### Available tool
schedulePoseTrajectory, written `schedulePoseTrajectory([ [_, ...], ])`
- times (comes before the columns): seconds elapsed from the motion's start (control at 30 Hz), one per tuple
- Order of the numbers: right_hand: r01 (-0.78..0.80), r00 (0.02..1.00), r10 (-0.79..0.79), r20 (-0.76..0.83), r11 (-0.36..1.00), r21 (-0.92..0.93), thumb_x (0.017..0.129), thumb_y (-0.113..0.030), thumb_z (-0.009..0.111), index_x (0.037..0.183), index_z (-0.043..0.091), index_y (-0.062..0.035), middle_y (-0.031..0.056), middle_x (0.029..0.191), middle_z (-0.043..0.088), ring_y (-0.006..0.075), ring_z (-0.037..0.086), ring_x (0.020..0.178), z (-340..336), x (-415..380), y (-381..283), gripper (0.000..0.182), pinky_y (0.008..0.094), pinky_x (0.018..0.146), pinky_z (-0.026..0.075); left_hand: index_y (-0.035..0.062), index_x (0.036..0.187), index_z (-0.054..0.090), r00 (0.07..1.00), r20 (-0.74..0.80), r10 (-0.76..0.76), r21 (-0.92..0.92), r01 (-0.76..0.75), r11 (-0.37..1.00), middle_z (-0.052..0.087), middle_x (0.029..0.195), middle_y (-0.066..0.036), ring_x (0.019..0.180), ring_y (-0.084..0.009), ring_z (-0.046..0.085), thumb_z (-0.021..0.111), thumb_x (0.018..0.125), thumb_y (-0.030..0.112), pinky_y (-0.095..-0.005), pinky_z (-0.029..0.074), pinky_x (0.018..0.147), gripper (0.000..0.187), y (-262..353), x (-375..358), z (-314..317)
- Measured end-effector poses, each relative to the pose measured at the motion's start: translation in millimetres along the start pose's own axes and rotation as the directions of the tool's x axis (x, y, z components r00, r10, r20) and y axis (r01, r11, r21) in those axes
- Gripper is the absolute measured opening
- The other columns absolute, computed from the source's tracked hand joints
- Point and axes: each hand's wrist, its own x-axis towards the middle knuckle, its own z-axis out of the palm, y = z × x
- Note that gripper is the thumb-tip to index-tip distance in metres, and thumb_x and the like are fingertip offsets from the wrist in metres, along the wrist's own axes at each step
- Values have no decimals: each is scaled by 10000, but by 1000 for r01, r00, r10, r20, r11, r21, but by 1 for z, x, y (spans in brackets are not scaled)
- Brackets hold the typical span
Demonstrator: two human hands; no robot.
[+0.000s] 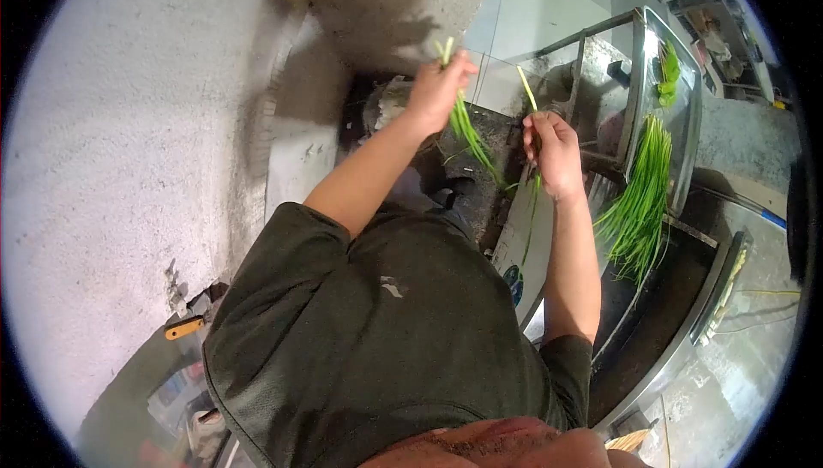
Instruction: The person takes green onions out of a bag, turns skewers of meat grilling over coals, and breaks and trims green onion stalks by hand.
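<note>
My left hand is closed around a small bunch of garlic chives. Their pale ends stick up above the fist and the green leaves hang down below it. To its right, my right hand pinches a thin garlic chive stalk, pale end up, with a long leaf trailing beneath. A bigger pile of garlic chives lies on the metal-framed stand to the right of that hand, apart from it. Part of each hand's grip is hidden by the fingers.
Some broad green leaves lie on the stand's metal frame, beyond the pile. A rough wall rises close on my left. An orange-handled tool is low at the left. A dark trough is at the right.
</note>
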Motion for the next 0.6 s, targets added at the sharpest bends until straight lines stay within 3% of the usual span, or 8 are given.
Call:
schedulePoseTrajectory([
  [0.1,72,995,-81,-54,986,-148,892,-242,659,860,607,-10,-28,654,529,55,440,575,10,13,24,240,224,509,357,58,862,646,972,147,-183,-119,201,972,484,718,17,654,-95,440,571,950,366,-251,400,598,329,-13,-8,12],
  [0.17,249,968,-244,51,931,-268,846,-237,718,896,616,15,-5,694,571,69,481,619,21,18,36,276,234,555,410,52,910,609,975,68,-210,-188,219,957,481,684,14,590,-109,462,583,947,347,-247,418,551,298,-17,-14,33],
  [0.2,151,988,-151,26,924,-352,807,-236,761,907,618,22,24,743,618,87,535,677,29,12,29,312,248,623,459,37,936,587,936,235,-262,-301,326,896,517,714,-9,610,-129,506,583,950,335,-262,450,556,299,-19,-15,32],
  [0.23,180,982,-189,17,902,-392,789,-247,776,912,616,25,50,769,648,98,568,712,27,15,35,339,261,663,483,16,950,581,943,234,-237,-236,291,927,529,739,-21,633,-140,532,556,965,329,-272,472,572,315,-20,-15,31],
  [0.3,221,971,-237,-28,938,-268,824,-197,755,866,595,10,-16,773,593,58,509,710,27,15,43,264,225,643,443,14,971,584,937,239,-256,-317,325,891,539,759,-19,649,-154,546,538,974,331,-277,488,589,320,-26,-13,33],
  [0.4,194,973,-226,-42,905,-379,825,-174,747,858,593,12,-6,761,599,60,521,701,21,10,46,243,229,639,457,15,991,587,903,313,-294,-416,408,813,551,773,-26,692,-170,564,517,981,349,-309,507,650,341,-35,-8,34],
  [0.5,98,975,-184,-124,860,-501,792,-212,748,897,624,13,121,777,677,134,619,709,12,13,46,278,296,682,503,11,1008,576,879,367,-304,-464,456,759,568,796,-36,736,-191,575,508,981,357,-349,511,713,354,-36,-6,40],
  [0.6,122,970,-204,-130,878,-463,808,-183,728,900,625,14,86,738,649,113,578,670,3,17,51,241,278,644,481,-3,1022,573,871,409,-272,-558,475,680,589,884,-72,840,-214,576,499,980,299,-389,503,783,314,-31,-7,45],
])
